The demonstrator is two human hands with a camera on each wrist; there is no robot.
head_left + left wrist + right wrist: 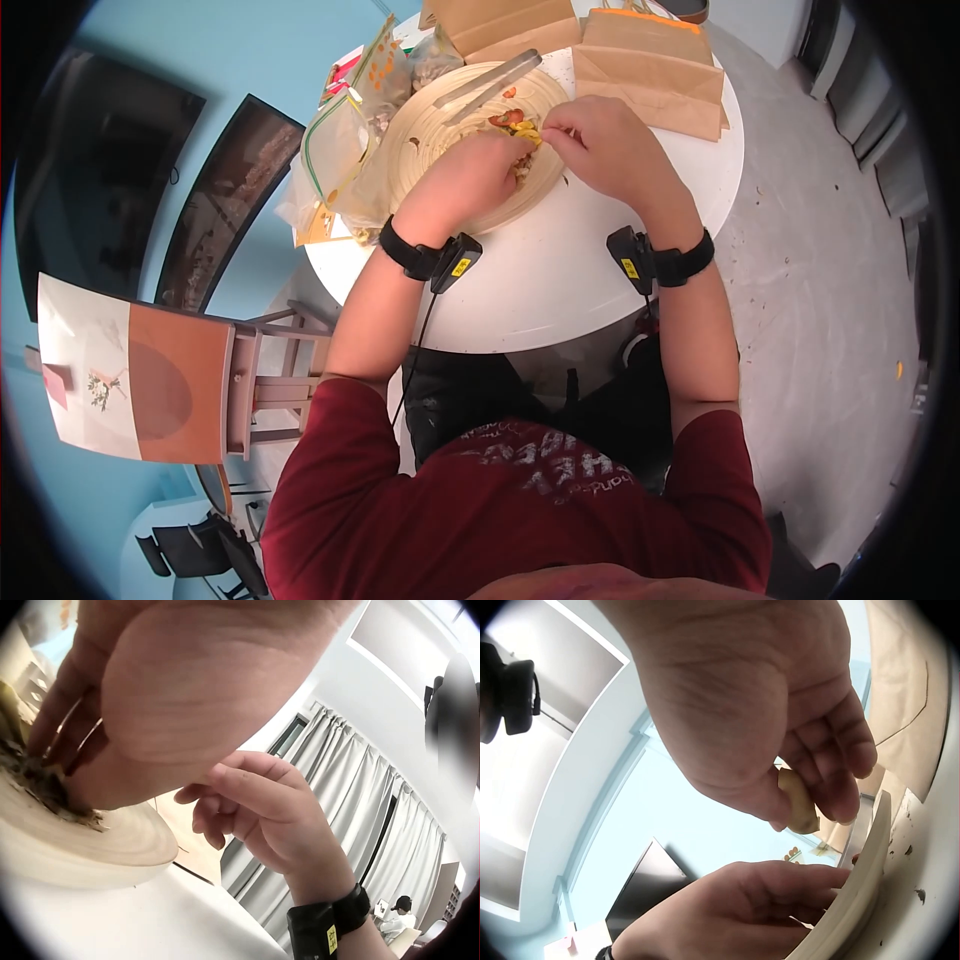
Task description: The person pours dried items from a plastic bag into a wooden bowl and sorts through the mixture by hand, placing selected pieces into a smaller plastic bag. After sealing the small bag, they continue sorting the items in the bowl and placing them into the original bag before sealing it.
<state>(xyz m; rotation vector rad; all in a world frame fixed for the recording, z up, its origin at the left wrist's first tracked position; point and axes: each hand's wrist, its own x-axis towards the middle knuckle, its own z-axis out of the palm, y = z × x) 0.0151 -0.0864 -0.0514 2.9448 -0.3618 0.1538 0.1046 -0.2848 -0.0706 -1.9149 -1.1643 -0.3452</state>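
A pale round wooden tray (546, 188) holds a small heap with red slices (507, 117) and yellow bits (526, 130). Over the heap, my left hand (472, 178) dips its fairly straight fingers into dark dried leafy material (49, 787), and the fingertips are partly hidden there. My right hand (605, 145) hovers at the tray's right side, close to the left fingers. Between its thumb and fingers it pinches a small, curved yellowish piece (799, 802), seen best in the right wrist view. Metal tongs (512, 76) lie on the tray's far side.
Clear zip bags (335, 150) crowd the tray's left side. Brown paper bags (650, 80) stand at the back and right of the white round table (530, 290). Dark crumbs (920, 896) dot the table beside the tray. A person (401, 915) sits far off in the background.
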